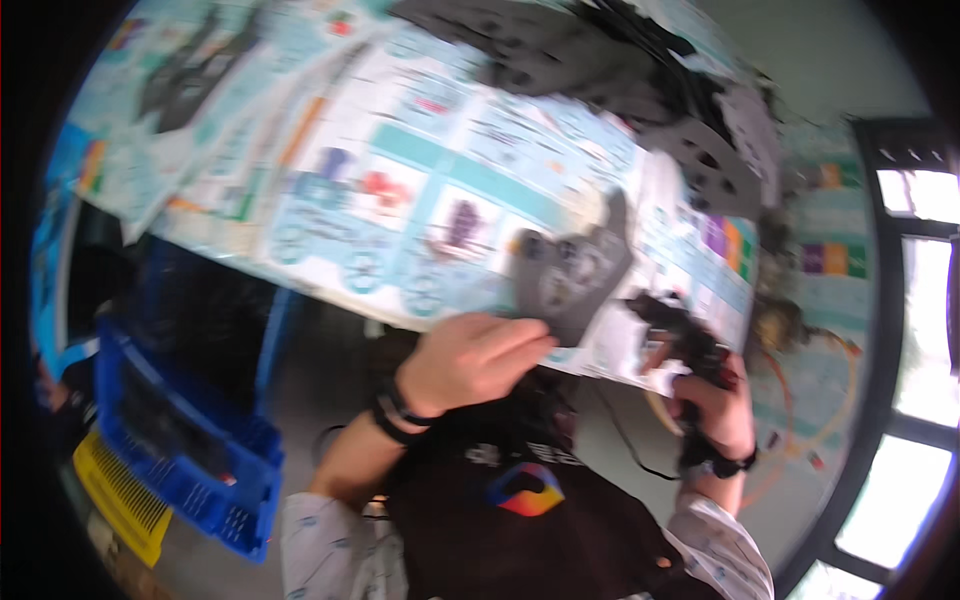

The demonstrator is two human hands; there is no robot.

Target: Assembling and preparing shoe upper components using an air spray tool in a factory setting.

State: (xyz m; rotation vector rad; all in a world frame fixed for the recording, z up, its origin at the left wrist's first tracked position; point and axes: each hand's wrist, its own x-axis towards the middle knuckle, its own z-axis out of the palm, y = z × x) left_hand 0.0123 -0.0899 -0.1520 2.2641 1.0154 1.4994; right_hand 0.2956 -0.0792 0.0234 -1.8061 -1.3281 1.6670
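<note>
My left hand (478, 362) is at the near edge of the table, fingers closed at the lower edge of a dark grey flat piece with cut-outs (590, 285). The piece lies tilted on the printed sheets, with small round bumps or holes on its face; blur hides the detail. To its right, my right hand (718, 405) is wrapped round a dark handheld tool with reddish spots (690, 340). The tool's front end points toward the grey piece without visibly touching it. Blur keeps its exact kind from showing.
Printed sheets (400, 200) cover the table. More grey pieces (590, 60) are heaped at the far side, others (205, 75) at the far left. Blue (190, 470) and yellow crates (120, 500) stand lower left. A black cord (630, 445) and an orange hose (855, 380) hang on the right.
</note>
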